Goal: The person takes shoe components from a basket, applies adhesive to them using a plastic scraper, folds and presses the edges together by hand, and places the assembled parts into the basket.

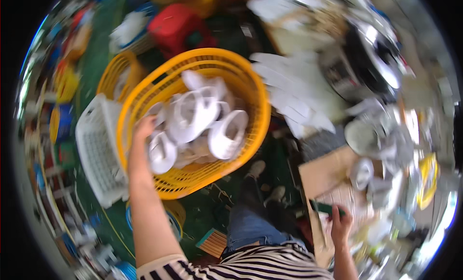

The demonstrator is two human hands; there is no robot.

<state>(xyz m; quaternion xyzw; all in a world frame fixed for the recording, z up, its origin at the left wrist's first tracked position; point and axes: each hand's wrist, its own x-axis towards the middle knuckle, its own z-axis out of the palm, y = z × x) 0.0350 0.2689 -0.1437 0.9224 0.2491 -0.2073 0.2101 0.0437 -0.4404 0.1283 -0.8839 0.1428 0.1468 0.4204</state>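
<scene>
A large yellow plastic basket [263,94] holds several white, hollow, ring-shaped pieces [193,118] piled loosely. My left hand [143,129] reaches over the basket's left side, its fingertips beside a white piece near the inner wall. Motion blurs those fingers, so their grip on the piece does not show. At the right, over a sheet of brown cardboard [323,171], my right hand [340,223] is closed around a narrow dark green tool [322,207]. The tool's exact kind is too blurred to tell.
A white crate [99,149] and a smaller yellow basket [113,75] stand left of the large one. Behind it sits a red container [176,29]. To the right are white sheets [289,82], a silver-and-black pot-like appliance [359,63] and more white pieces [361,174].
</scene>
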